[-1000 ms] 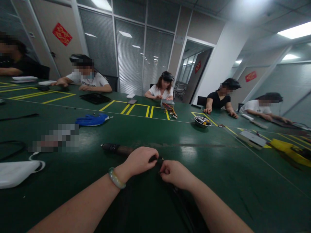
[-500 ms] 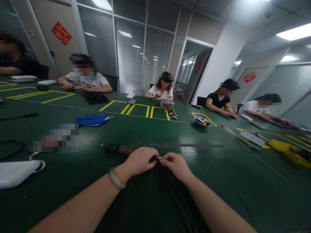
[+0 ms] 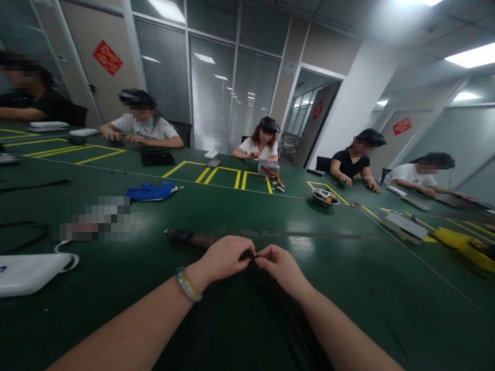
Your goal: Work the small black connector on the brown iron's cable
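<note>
In the middle of the head view my two hands meet just above the table. My left hand [image 3: 228, 257], with a pale green bangle at the wrist, is closed, its fingers pinched round a small dark piece [image 3: 246, 254]. Opposite it, the thumb and index finger of my right hand [image 3: 285, 267] pinch a tiny gold-coloured metal piece [image 3: 256, 254] against that dark piece. Their exact kind is too small to make out. A dark rod-shaped tool [image 3: 185, 237] with a black collar and metal tip lies behind my left hand, which partly hides it.
On the green table [image 3: 154, 288] a blue glove [image 3: 152, 191] lies ahead to the left, a white case [image 3: 34, 275] at the left edge. A metal bowl [image 3: 325, 198] of small parts stands ahead to the right, a yellow bag [image 3: 464, 247] farther right. Several people sit around.
The view has shifted slightly, so the surroundings sit a little farther right. My hands keep the same pinch. Across the table at right, a person's hands have moved apart.
</note>
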Demonstrator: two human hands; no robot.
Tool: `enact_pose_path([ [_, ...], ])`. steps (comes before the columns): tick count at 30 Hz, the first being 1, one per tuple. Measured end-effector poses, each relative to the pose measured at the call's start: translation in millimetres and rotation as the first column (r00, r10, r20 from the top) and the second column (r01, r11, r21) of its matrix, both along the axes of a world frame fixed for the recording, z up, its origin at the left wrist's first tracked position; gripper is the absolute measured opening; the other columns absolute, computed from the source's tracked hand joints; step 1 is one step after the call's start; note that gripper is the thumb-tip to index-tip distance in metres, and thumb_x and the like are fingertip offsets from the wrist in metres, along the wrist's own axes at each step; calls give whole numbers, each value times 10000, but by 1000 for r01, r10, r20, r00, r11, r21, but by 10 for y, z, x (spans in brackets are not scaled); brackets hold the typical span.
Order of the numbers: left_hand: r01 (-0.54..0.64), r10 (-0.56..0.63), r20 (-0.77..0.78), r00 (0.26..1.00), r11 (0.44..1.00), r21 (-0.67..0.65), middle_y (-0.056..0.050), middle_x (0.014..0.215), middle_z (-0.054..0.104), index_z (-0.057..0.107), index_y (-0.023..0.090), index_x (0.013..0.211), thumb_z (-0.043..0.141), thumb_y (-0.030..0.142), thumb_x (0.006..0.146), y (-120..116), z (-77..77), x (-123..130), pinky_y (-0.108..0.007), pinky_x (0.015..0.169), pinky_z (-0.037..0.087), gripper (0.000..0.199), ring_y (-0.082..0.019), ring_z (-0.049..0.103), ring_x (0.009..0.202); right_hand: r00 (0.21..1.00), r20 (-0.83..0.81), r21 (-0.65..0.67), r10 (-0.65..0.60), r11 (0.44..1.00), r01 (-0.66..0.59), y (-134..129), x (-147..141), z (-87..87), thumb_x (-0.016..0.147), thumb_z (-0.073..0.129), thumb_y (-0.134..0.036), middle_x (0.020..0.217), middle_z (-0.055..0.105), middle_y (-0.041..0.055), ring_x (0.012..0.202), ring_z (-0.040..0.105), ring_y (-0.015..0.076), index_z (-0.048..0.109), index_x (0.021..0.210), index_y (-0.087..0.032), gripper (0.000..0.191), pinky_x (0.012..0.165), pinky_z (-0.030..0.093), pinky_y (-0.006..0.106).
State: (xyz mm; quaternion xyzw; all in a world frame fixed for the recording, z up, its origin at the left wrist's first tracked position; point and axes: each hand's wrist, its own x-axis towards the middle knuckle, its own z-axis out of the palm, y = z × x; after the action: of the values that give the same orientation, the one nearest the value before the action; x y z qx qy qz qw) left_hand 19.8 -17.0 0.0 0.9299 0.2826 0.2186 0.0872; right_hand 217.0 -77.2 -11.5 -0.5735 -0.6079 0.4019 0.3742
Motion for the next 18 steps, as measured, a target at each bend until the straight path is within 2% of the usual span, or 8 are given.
enact_pose_path([
  [2,-5,5,1,1000,1000,-5,-17,952,668,615,230,988,622,252,828,-1,-2,-1,-328,847,457,161,-195,623,911,999,-22,-126,29,992,-32,-22,6,64,830,672,-257,771,645,-6,524,498,81,597,957,-154,180,469,358,182],
  [4,-19,19,3,1000,1000,-11,-17,961,664,609,233,1001,618,255,832,-1,-6,-2,-329,844,458,170,-196,622,913,997,-26,-200,66,977,-70,-42,24,110,830,673,-245,762,648,-2,517,485,71,593,973,-146,192,450,330,166],
  [11,-46,46,-14,999,999,0,-25,984,644,588,219,1002,637,256,814,2,-9,-12,-313,830,459,198,-194,619,912,977,-27,-325,210,923,-207,-87,142,156,830,681,-285,756,628,8,571,519,77,640,942,-135,192,457,336,147],
  [18,-6,6,2,1000,1000,5,-7,958,651,606,228,955,632,250,830,-14,27,-15,-306,809,452,130,-181,614,890,970,30,-353,242,910,-216,-71,218,192,853,655,-324,694,590,1,530,497,80,656,956,-133,217,455,373,157],
])
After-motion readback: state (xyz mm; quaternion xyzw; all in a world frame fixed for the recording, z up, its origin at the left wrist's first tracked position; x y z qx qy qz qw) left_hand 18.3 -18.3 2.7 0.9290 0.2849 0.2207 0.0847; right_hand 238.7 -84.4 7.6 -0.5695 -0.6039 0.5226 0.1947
